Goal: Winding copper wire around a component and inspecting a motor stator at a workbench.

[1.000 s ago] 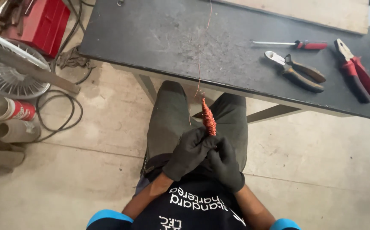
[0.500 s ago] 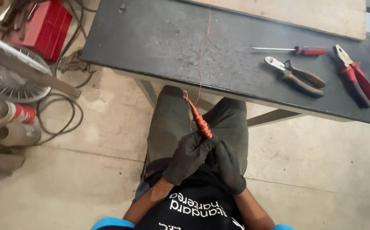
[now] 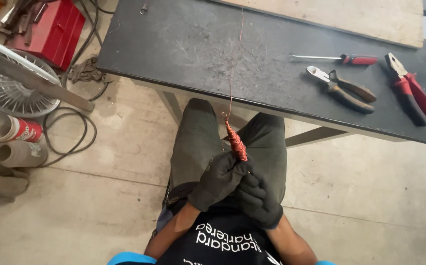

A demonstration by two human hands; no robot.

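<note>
— What changed?
— The spool [image 3: 236, 142] tilted back slightly, over the lap.
— Hands?
— Left hand [image 3: 220, 180] and right hand [image 3: 259, 200], both gloved, closed around its base; wire [image 3: 231, 73] runs up to the surface [image 3: 183, 44].

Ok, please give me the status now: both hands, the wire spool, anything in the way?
Left hand and right hand gloved, both gripping copper wire spool over lap. Thin wire runs up to the table. Nothing blocking.

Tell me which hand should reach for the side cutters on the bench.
Right, probably. The side cutters lie on the bench toward the person's right, nearer the right hand. The left hand grips the base of the copper wire spool, so it looks better left holding.
</note>
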